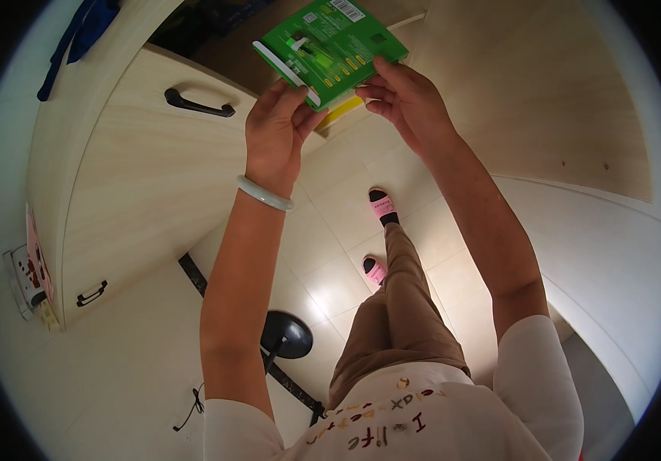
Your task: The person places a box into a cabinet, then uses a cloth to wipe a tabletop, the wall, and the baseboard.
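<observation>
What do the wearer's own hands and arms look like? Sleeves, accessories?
Left hand: no glove, with a pale, smooth, rounded bangle above it. Right hand: no glove, no bangle. Left sleeve and right sleeve are short, plain white, ending above the elbows.

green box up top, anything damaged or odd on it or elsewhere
No dents or tears show on the visible side of the green box, between left hand and right hand. Only the black cable at lower left looks untidy, curling loose.
</observation>
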{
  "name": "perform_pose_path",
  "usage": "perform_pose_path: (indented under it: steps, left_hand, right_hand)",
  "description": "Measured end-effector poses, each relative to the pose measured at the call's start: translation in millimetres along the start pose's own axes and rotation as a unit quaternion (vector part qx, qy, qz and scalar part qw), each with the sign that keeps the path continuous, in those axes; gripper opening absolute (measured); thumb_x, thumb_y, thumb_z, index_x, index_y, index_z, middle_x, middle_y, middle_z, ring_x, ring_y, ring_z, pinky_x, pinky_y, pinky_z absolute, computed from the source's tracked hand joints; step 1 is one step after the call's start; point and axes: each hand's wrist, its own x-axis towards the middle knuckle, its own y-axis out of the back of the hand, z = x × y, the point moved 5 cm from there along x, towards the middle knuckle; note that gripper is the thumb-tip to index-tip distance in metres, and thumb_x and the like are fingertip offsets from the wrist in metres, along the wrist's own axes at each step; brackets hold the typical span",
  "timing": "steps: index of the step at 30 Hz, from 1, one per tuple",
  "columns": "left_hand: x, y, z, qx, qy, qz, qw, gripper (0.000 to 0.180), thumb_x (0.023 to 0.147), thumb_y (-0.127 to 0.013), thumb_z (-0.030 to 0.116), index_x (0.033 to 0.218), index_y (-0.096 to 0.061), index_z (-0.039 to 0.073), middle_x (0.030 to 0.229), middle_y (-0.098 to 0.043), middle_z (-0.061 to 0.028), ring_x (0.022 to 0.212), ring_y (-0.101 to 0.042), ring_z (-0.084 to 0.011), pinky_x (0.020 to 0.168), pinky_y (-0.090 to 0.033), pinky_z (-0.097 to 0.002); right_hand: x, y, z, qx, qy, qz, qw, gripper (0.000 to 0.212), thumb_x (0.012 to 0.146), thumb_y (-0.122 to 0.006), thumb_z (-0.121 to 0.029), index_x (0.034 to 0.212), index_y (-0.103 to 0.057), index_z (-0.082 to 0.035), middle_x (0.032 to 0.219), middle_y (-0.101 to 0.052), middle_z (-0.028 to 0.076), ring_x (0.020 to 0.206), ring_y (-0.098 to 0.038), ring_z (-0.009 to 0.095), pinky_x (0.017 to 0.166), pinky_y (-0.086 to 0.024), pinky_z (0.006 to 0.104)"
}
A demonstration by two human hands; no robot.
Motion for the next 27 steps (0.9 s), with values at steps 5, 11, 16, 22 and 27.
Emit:
perform_pose_path:
  steps: [5, 11, 16, 22, 27]
  left_hand:
    - [10.6, 5.1, 6.3, -0.008, -0.016, 0.001, 1.000, 0.032, 0.092, -0.060, 0.012, 0.120, -0.052, -0.001, 0.102, -0.064, -0.0073, 0.091, -0.065, -0.0164, 0.080, -0.055, -0.0299]
    - [8.7, 12.9, 2.3, -0.084, -0.013, 0.005, 0.996, 0.042, 0.098, -0.052, 0.027, 0.130, -0.046, -0.001, 0.114, -0.062, -0.0133, 0.102, -0.062, -0.0232, 0.089, -0.051, -0.0346]
    - [-35.7, 43.6, -45.5, -0.020, 0.037, -0.013, 0.999, 0.041, 0.100, -0.046, 0.028, 0.133, -0.045, 0.003, 0.124, -0.057, -0.0150, 0.106, -0.060, -0.0229, 0.095, -0.048, -0.0357]
    - [-165.8, 143.5, -152.2, -0.009, 0.214, 0.136, 0.967, 0.036, 0.101, -0.046, 0.022, 0.129, -0.047, 0.001, 0.116, -0.060, -0.0141, 0.095, -0.062, -0.0184, 0.088, -0.051, -0.0326]
    - [-263.8, 176.1, -208.9, -0.016, 0.302, 0.239, 0.923, 0.033, 0.099, -0.047, 0.020, 0.126, -0.048, 0.001, 0.112, -0.063, -0.0138, 0.090, -0.063, -0.0185, 0.083, -0.052, -0.0312]
  right_hand:
    - [26.7, -6.7, -1.1, 0.058, 0.022, -0.024, 0.998, 0.032, 0.089, -0.066, -0.028, 0.104, -0.060, 0.000, 0.097, -0.065, 0.008, 0.085, -0.064, 0.016, 0.073, -0.052, 0.0267]
    - [64.4, -20.7, -3.8, 0.075, 0.011, -0.037, 0.996, 0.030, 0.091, -0.064, -0.027, 0.109, -0.058, -0.004, 0.099, -0.063, 0.007, 0.088, -0.063, 0.015, 0.075, -0.052, 0.0252]
    - [110.2, -50.4, -2.8, 0.073, -0.002, -0.015, 0.997, 0.032, 0.090, -0.065, -0.027, 0.111, -0.057, -0.003, 0.101, -0.063, 0.008, 0.090, -0.063, 0.016, 0.077, -0.053, 0.0264]
    - [188.3, -107.6, 24.6, 0.122, -0.012, 0.030, 0.992, 0.028, 0.088, -0.066, -0.016, 0.108, -0.056, 0.000, 0.096, -0.063, 0.011, 0.077, -0.067, 0.021, 0.066, -0.059, 0.0326]
    - [315.0, -112.0, 73.6, 0.137, -0.025, -0.038, 0.990, 0.054, 0.083, -0.068, -0.049, 0.126, -0.057, -0.017, 0.128, -0.050, 0.016, 0.116, -0.049, 0.034, 0.095, -0.044, 0.0506]
